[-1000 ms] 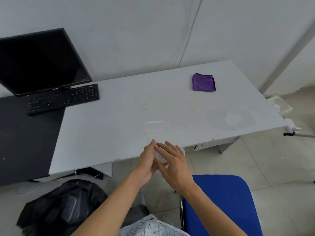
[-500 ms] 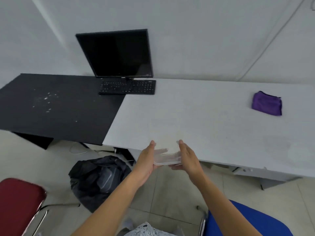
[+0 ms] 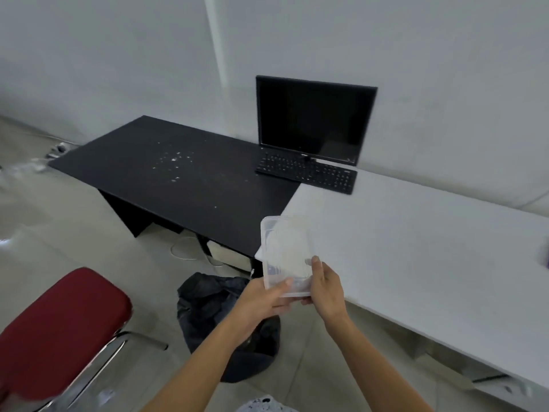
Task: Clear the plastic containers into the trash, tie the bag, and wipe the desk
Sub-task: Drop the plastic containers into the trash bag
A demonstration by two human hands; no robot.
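A clear rectangular plastic container (image 3: 285, 251) is tilted up on end between both hands, in front of the white desk's (image 3: 416, 251) left corner. My left hand (image 3: 261, 304) grips its lower left edge and my right hand (image 3: 325, 289) grips its lower right edge. Directly below the hands, a black trash bag (image 3: 214, 301) sits open on the floor. A sliver of the purple cloth (image 3: 546, 258) shows at the far right edge of the white desk.
A black desk (image 3: 178, 173) with white crumbs stands to the left. A dark monitor (image 3: 315, 117) and black keyboard (image 3: 306, 173) sit at the back. A red chair (image 3: 59, 331) stands at lower left; cables lie under the black desk.
The view has swung left. Both hands lifted the container off the white desk's edge and tipped it upright over the trash bag.
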